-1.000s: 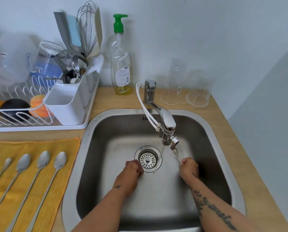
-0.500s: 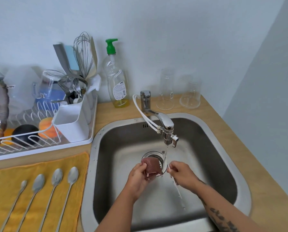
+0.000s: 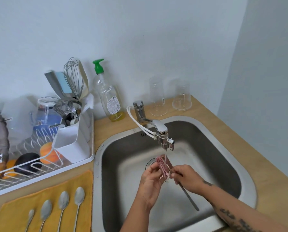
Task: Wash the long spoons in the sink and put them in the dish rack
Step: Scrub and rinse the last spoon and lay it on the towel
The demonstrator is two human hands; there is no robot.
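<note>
Both hands have drawn together since 0.5 s ago: left hand [image 3: 150, 178] and right hand [image 3: 188, 179] now meet under the tap [image 3: 158, 126], and the scrubber [image 3: 162, 164], held apart then, now lies against the spoon [image 3: 189, 198].

Nearest, lower left: yellow cloth [image 3: 14, 213] on the tabletop [image 3: 274, 190]. Four spoons [image 3: 63, 198] lie on it side by side, bowls pointing away, not touching each other.

Over the sink [image 3: 247, 190], above the drain: left fingers curled round the pink mesh scrubber, gripping it. Right fingers pinch the spoon near its upper end; the handle slants down toward the viewer, its free end clear of the hand. Spoon bowl is hidden behind the scrubber; cannot tell whether it is wrapped. A thin water stream falls from the tap onto the scrubber.

Left of the sink, just beside its rim: white rack [image 3: 73, 165] with a white holder [image 3: 71, 144] full of utensils, whisk upright.

By the wall: soap bottle [image 3: 109, 99] with green pump, left of the tap; two clear glasses [image 3: 181, 97] to its right.
</note>
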